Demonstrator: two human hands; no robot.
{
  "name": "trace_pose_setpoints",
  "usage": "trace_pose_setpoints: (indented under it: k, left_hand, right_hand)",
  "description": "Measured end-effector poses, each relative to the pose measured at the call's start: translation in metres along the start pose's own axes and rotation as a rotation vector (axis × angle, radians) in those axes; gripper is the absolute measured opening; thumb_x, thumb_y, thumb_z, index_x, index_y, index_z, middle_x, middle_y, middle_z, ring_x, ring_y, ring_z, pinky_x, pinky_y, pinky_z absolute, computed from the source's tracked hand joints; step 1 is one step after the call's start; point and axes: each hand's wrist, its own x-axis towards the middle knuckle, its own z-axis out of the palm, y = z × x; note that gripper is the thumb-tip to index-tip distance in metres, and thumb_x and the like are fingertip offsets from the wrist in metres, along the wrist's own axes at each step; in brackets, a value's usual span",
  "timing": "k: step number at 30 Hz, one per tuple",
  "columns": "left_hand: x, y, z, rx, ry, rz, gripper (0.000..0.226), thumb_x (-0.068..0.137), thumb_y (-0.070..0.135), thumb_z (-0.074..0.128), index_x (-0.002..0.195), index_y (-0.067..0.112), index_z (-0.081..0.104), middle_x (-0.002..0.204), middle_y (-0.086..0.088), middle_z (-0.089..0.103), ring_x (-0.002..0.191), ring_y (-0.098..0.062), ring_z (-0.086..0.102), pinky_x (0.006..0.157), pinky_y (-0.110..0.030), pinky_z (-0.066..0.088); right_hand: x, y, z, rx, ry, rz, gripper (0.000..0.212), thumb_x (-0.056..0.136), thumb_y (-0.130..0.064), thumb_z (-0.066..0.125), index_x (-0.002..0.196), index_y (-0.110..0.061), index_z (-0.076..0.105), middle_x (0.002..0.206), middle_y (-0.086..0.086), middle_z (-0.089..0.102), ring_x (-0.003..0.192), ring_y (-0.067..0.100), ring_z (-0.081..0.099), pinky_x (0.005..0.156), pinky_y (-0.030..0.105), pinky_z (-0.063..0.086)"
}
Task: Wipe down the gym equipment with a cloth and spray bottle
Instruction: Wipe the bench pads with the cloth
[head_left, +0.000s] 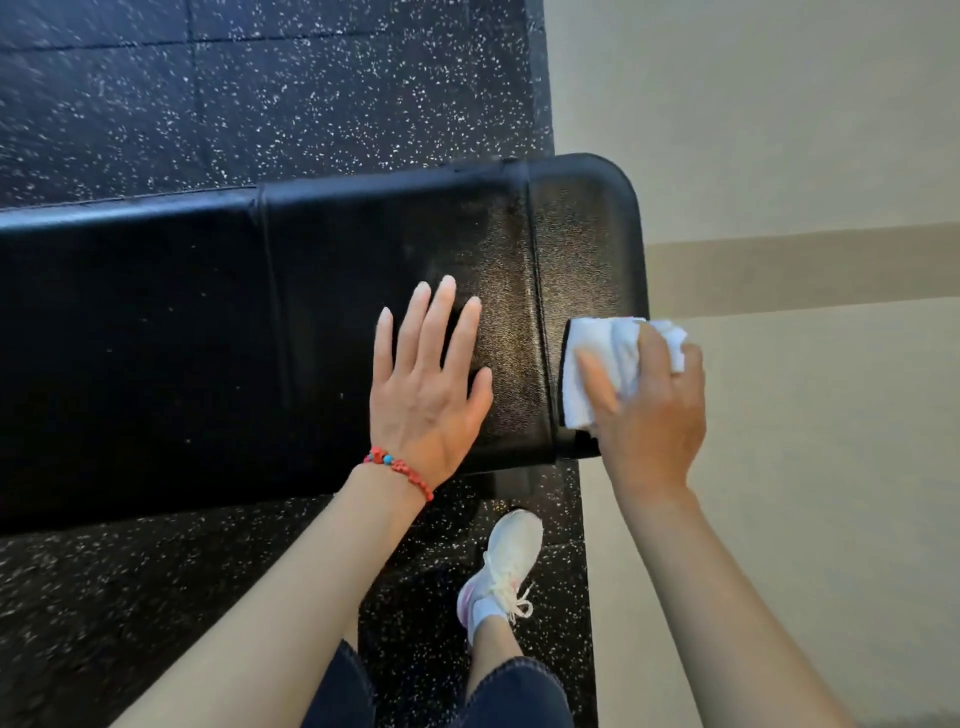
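Note:
A black padded gym bench (208, 322) runs across the view from the left edge to a rounded end at the right. My left hand (428, 384) lies flat on the pad, fingers spread, with a red bead bracelet on the wrist. My right hand (652, 410) presses a folded white cloth (602, 364) against the near right corner of the bench end. The pad surface between the hands shines with fine droplets. No spray bottle is in view.
Black speckled rubber flooring (260, 93) lies beyond and in front of the bench. A beige wall (779, 156) with a darker band stands right of the bench end. My foot in a white sneaker (506, 566) is on the floor under the bench edge.

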Motion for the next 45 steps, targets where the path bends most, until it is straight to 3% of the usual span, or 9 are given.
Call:
trace_pose_setpoints:
  k: [3, 8, 20, 24, 27, 30, 37, 39, 45]
  left_hand:
    - [-0.014, 0.018, 0.006, -0.009, -0.017, 0.016, 0.052, 0.090, 0.029, 0.043, 0.138, 0.011, 0.038, 0.146, -0.017, 0.037, 0.136, -0.030, 0.027, 0.112, -0.050, 0.018]
    - [-0.018, 0.015, 0.009, 0.029, -0.013, 0.022, 0.051, 0.092, 0.033, 0.040, 0.138, 0.012, 0.040, 0.147, -0.015, 0.037, 0.136, -0.029, 0.028, 0.112, -0.047, 0.017]
    - [-0.020, 0.031, -0.007, 0.027, -0.124, -0.081, 0.054, 0.089, 0.031, 0.035, 0.136, 0.006, 0.044, 0.144, -0.018, 0.040, 0.134, -0.034, 0.034, 0.109, -0.052, 0.026]
    - [-0.039, 0.038, -0.019, -0.018, -0.196, -0.098, 0.054, 0.088, 0.030, 0.039, 0.134, 0.004, 0.045, 0.142, -0.021, 0.041, 0.132, -0.037, 0.037, 0.106, -0.053, 0.030]
    - [-0.057, 0.041, -0.032, -0.042, -0.208, -0.095, 0.051, 0.086, 0.024, 0.053, 0.132, 0.002, 0.047, 0.140, -0.023, 0.043, 0.130, -0.039, 0.039, 0.104, -0.054, 0.032]
    - [-0.068, 0.045, -0.055, -0.064, -0.220, -0.095, 0.052, 0.087, 0.030, 0.040, 0.132, 0.004, 0.047, 0.139, -0.021, 0.044, 0.130, -0.038, 0.040, 0.104, -0.053, 0.032]
    - [-0.072, 0.058, -0.122, -0.103, -0.188, 0.010, 0.053, 0.087, 0.032, 0.037, 0.130, 0.004, 0.048, 0.137, -0.021, 0.046, 0.128, -0.037, 0.043, 0.104, -0.051, 0.032]
    - [-0.072, 0.061, -0.144, -0.105, -0.192, 0.009, 0.054, 0.087, 0.033, 0.037, 0.130, 0.004, 0.049, 0.137, -0.020, 0.047, 0.128, -0.037, 0.043, 0.104, -0.051, 0.031]
    - [-0.073, 0.081, -0.202, -0.157, -0.173, 0.050, 0.052, 0.088, 0.034, 0.039, 0.129, 0.004, 0.052, 0.136, -0.020, 0.048, 0.129, -0.036, 0.042, 0.103, -0.052, 0.037]
  right_hand:
    - [0.042, -0.020, 0.003, 0.055, -0.017, 0.029, 0.042, 0.078, -0.047, 0.062, 0.109, -0.019, 0.059, 0.101, 0.017, 0.054, 0.088, 0.036, 0.053, 0.068, 0.036, 0.042]
    - [0.095, -0.035, 0.015, 0.071, -0.027, -0.008, 0.047, 0.083, -0.050, 0.056, 0.120, -0.020, 0.055, 0.115, 0.014, 0.051, 0.102, 0.032, 0.050, 0.075, 0.035, 0.040]
    - [-0.012, 0.005, 0.000, 0.082, 0.002, -0.060, 0.048, 0.080, -0.050, 0.054, 0.107, -0.012, 0.062, 0.095, 0.018, 0.057, 0.075, 0.035, 0.057, 0.061, 0.036, 0.049]
    - [-0.047, 0.015, -0.006, 0.031, -0.064, -0.025, 0.052, 0.082, -0.055, 0.046, 0.108, -0.013, 0.063, 0.094, 0.013, 0.061, 0.077, 0.030, 0.053, 0.065, 0.037, 0.050]
    - [-0.067, 0.016, -0.024, 0.187, -0.105, 0.114, 0.043, 0.078, -0.044, 0.063, 0.106, -0.011, 0.063, 0.098, 0.015, 0.060, 0.085, 0.033, 0.057, 0.071, 0.025, 0.038]
    - [-0.080, 0.012, -0.049, 0.398, -0.181, 0.320, 0.043, 0.077, -0.037, 0.071, 0.111, -0.013, 0.061, 0.111, 0.010, 0.060, 0.101, 0.027, 0.055, 0.078, 0.020, 0.031]
    - [-0.106, -0.005, -0.129, 0.673, -0.063, 0.643, 0.020, 0.078, -0.038, 0.071, 0.091, -0.024, 0.063, 0.082, -0.014, 0.061, 0.080, 0.012, 0.055, 0.077, 0.028, 0.044]
    - [-0.114, -0.010, -0.149, 0.720, -0.049, 0.708, 0.019, 0.074, -0.046, 0.071, 0.083, -0.031, 0.063, 0.075, -0.019, 0.060, 0.078, 0.010, 0.056, 0.076, 0.039, 0.052]
    - [-0.124, -0.032, -0.211, 0.853, 0.011, 0.802, 0.025, 0.063, -0.056, 0.066, 0.080, -0.037, 0.064, 0.076, -0.016, 0.062, 0.086, 0.020, 0.062, 0.074, 0.054, 0.054]
